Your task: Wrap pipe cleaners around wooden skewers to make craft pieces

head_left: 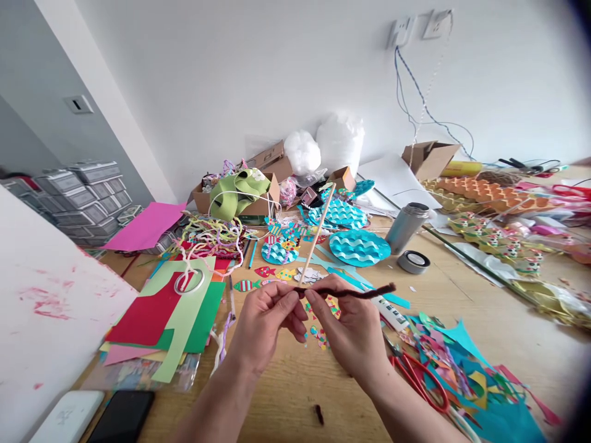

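Between both hands, above the middle of the wooden table, is a dark brown fuzzy strand (364, 293), perhaps yarn or pipe cleaner. Its loose end sticks out to the right past my right hand. A thin pale wooden stick (318, 234) rises from the pinch, tilted slightly right. My left hand (272, 311) is closed, thumb and fingers pinching where stick and strand meet. My right hand (348, 323) is closed too, pinching the strand close beside it. Colourful paper fish (265, 271) lie just beyond the hands. A short dark brown scrap (319, 414) rests on the table nearer me.
Red-handled scissors (422, 378) and paper scraps (466, 369) lie at right. Behind stand a grey thermos (407, 227), its lid (414, 261) and blue wavy paper discs (359, 248). Coloured sheets (194, 314), a phone (122, 417) and a white power bank (69, 417) are at left.
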### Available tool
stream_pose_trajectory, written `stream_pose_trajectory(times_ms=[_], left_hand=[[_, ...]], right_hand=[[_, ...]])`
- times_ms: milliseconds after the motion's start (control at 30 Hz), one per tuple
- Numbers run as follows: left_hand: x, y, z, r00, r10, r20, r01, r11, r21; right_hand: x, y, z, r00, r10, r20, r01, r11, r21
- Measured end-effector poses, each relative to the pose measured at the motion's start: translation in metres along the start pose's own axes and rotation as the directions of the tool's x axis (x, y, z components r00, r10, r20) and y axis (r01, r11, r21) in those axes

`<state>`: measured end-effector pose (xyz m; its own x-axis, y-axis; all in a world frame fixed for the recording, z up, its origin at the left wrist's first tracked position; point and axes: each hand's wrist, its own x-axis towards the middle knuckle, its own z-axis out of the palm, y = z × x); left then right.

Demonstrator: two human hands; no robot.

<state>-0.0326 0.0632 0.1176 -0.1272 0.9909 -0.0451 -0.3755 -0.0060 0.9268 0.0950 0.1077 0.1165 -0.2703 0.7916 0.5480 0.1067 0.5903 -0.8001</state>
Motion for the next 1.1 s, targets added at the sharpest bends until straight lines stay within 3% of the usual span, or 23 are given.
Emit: stream_pose_trajectory(times_ms=[200, 433, 567, 667, 733, 867, 933, 1033, 1100], left_hand=[[0.003, 0.002, -0.005, 0.984, -0.162, 0.072, 0.173, 0.964, -0.203], [0.004, 0.001, -0.009, 0.964, -0.211, 0.159, 0.246, 0.935, -0.256], [0.002, 0.001, -0.006, 0.977, -0.145, 0.156, 0.170, 0.972, -0.161], [0.000, 0.001, -0.003, 0.990, -0.082, 0.113, 0.095, 0.990, -0.107], [0.001, 0.000, -0.003, 0.989, -0.091, 0.119, 0.104, 0.989, -0.107], [0.002, -0.002, -0.006, 0.969, -0.163, 0.188, 0.186, 0.976, -0.115], [0.003, -0.003, -0.006, 0.972, -0.149, 0.179, 0.164, 0.984, -0.070], [0.003, -0.005, -0.003, 0.996, -0.031, 0.081, 0.020, 0.991, 0.135], [0.002, -0.008, -0.001, 0.992, 0.121, 0.016, -0.120, 0.932, 0.343]], right_hand=[[0.002, -0.002, -0.004, 0.992, 0.080, 0.093, -0.086, 0.994, 0.066], [0.005, 0.004, -0.007, 0.959, 0.191, 0.207, -0.257, 0.896, 0.363], [0.008, 0.009, -0.007, 0.926, 0.264, 0.271, -0.370, 0.785, 0.497], [0.008, 0.012, -0.007, 0.918, 0.281, 0.279, -0.391, 0.757, 0.524], [0.008, 0.012, -0.007, 0.916, 0.287, 0.280, -0.396, 0.754, 0.523], [0.010, 0.012, -0.007, 0.933, 0.258, 0.250, -0.353, 0.789, 0.504], [0.010, 0.013, -0.008, 0.949, 0.234, 0.213, -0.309, 0.829, 0.465], [0.010, 0.015, -0.009, 0.959, 0.238, 0.152, -0.278, 0.890, 0.362], [0.009, 0.016, -0.009, 0.961, 0.243, 0.134, -0.274, 0.911, 0.309]])
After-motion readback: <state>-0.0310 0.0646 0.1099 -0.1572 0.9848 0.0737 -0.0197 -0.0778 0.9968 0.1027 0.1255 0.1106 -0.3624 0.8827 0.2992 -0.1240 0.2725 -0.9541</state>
